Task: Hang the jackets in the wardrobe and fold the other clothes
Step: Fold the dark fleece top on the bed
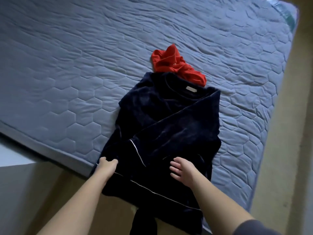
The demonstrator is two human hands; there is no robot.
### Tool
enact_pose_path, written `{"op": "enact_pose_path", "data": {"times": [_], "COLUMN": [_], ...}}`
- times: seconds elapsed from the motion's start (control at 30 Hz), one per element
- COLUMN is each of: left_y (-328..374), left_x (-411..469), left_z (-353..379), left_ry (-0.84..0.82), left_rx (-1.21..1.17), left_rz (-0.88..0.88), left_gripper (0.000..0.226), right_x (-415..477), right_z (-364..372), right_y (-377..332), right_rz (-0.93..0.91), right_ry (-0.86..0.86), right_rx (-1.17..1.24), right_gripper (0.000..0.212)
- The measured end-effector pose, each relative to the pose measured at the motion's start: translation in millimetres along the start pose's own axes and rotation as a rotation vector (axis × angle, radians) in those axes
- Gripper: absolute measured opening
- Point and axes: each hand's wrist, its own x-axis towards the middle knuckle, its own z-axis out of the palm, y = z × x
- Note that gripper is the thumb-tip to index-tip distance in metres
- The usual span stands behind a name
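Navy velvet top (169, 126) with white piping (137, 151) lies spread on a grey quilted mattress (67, 65), collar away from the person, one sleeve folded slantwise across its front and its lower part hanging over the near edge of the mattress. A crumpled red garment (171, 62) sits on the mattress just beyond the collar, touching the navy cloth. The person's left hand (106, 164) grips a bunch of the top's fabric at its lower left side, fingers curled into the cloth. The right hand (183, 168) lies flat on the top's lower front, fingers spread and straight. A pale label (191, 89) shows inside the neckline.
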Motion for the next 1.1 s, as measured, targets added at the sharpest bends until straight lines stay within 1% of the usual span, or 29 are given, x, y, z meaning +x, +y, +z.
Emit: {"op": "enact_pose_path", "data": {"times": [0.1, 0.17, 0.23, 0.27, 0.3, 0.33, 0.43, 0.5, 0.57, 0.63, 0.7, 0.73, 0.77, 0.87, 0.93, 1.0, 1.07, 1.1], "left_y": [15, 34, 55, 64, 73, 81, 101, 119, 144, 176, 210, 226, 243, 291, 319, 345, 366, 376], "left_x": [-1, -3, -4, -5, -6, -7, -13, -15, -16, -13, -7, -4, 0, 11, 18, 23, 27, 26], "left_z": [28, 51, 75, 87, 98, 110, 142, 166, 189, 217, 245, 258, 270, 302, 319, 329, 337, 342], "left_ry": [-0.039, -0.073, -0.098, -0.104, -0.106, -0.103, -0.047, 0.005, 0.032, 0.05, 0.066, 0.073, 0.083, 0.151, 0.165, 0.072, -0.054, -0.098], "left_rx": [0.138, 0.192, 0.189, 0.196, 0.221, 0.257, 0.393, 0.444, 0.459, 0.48, 0.531, 0.551, 0.561, 0.614, 0.652, 0.608, 0.647, 0.654], "left_rz": [0.109, 0.194, 0.263, 0.291, 0.326, 0.369, 0.529, 0.63, 0.708, 0.783, 0.839, 0.856, 0.869, 0.902, 0.912, 0.883, 0.886, 0.902], "left_gripper": [0.054, 0.046, 0.041, 0.039, 0.038, 0.036, 0.033, 0.034, 0.038, 0.045, 0.053, 0.058, 0.061, 0.066, 0.061, 0.043, 0.024, 0.024], "right_x": [6, 11, 19, 23, 29, 34, 46, 56, 71, 89, 104, 110, 114, 127, 133, 136, 140, 142], "right_z": [-28, -47, -64, -72, -79, -87, -109, -121, -128, -137, -148, -156, -165, -194, -206, -210, -214, -216], "right_y": [-26, -48, -69, -77, -85, -91, -99, -100, -102, -107, -112, -112, -110, -95, -88, -90, -92, -92], "right_rz": [-0.089, -0.159, -0.228, -0.274, -0.329, -0.393, -0.535, -0.567, -0.583, -0.664, -0.757, -0.779, -0.77, -0.63, -0.622, -0.658, -0.683, -0.684], "right_ry": [0.106, 0.182, 0.23, 0.254, 0.299, 0.373, 0.641, 0.694, 0.685, 0.697, 0.675, 0.646, 0.613, 0.538, 0.473, 0.425, 0.402, 0.395], "right_rx": [-0.105, -0.18, -0.254, -0.308, -0.405, -0.556, -1.068, -1.222, -1.25, -1.286, -1.304, -1.247, -1.141, -0.798, -0.672, -0.63, -0.687, -0.694], "right_gripper": [0.012, 0.015, 0.017, 0.022, 0.027, 0.031, 0.051, 0.071, 0.081, 0.078, 0.07, 0.064, 0.059, 0.047, 0.045, 0.033, 0.017, 0.009]}}
